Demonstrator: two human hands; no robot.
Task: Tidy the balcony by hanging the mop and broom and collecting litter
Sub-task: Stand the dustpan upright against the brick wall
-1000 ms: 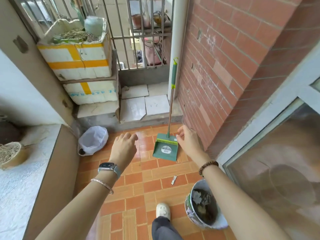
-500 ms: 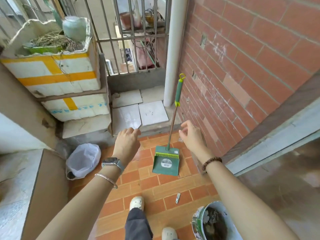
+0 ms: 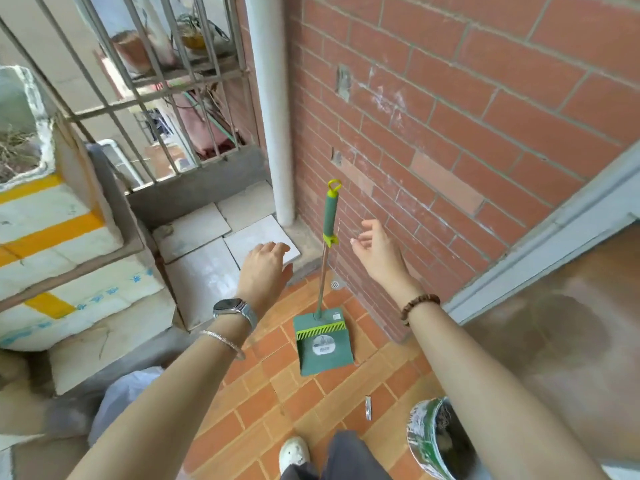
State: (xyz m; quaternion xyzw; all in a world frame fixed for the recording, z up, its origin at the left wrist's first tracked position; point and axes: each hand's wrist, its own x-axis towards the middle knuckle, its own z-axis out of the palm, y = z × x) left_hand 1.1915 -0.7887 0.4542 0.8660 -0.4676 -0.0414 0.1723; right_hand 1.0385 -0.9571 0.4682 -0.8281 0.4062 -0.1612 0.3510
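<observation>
Hands are reaching forward on either side of the long-handled green plastic dustpan, which is standing on the orange tiled floor with its handle leaning toward the red brick wall. The right hand is spreading loose, empty fingers just beside the handle's green grip, while the left hand is hanging palm-down, fingers relaxed and holding nothing. A small silver scrap of litter is lying on the floor between the dustpan and a round green-and-white patterned pot.

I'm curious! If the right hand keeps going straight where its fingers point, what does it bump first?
Probably the dustpan's green handle: the open right hand points left and forward at it, though depth is hard to judge.
</observation>
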